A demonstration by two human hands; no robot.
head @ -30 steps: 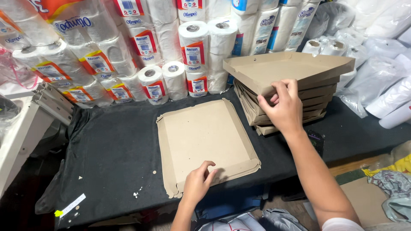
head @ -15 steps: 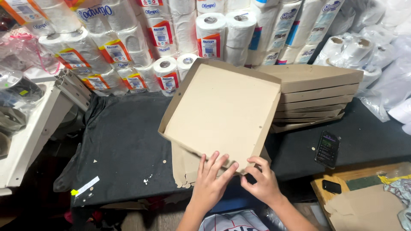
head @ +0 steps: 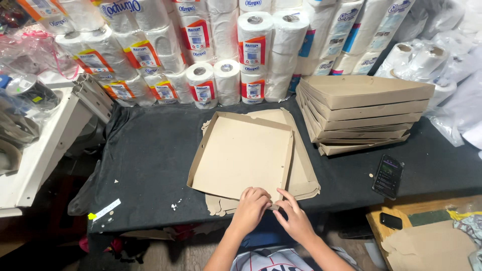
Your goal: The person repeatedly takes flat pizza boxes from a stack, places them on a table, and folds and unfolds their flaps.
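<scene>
On black table [head: 150,165], both hands [head: 273,211] seemingly pinch cardboard tray [head: 241,158] edge.

Matt brown cardboard tray [head: 241,153] on a dull black cloth table cover [head: 145,150].

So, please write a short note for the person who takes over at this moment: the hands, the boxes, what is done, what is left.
Left hand and right hand: both pinch the near edge of the open cardboard box, fingers bent on its front flap.
The box lies on a flat cardboard blank on the black table.
Done: three walls stand; stack of folded boxes at right.
Left: the near wall, the blank under it.
</scene>
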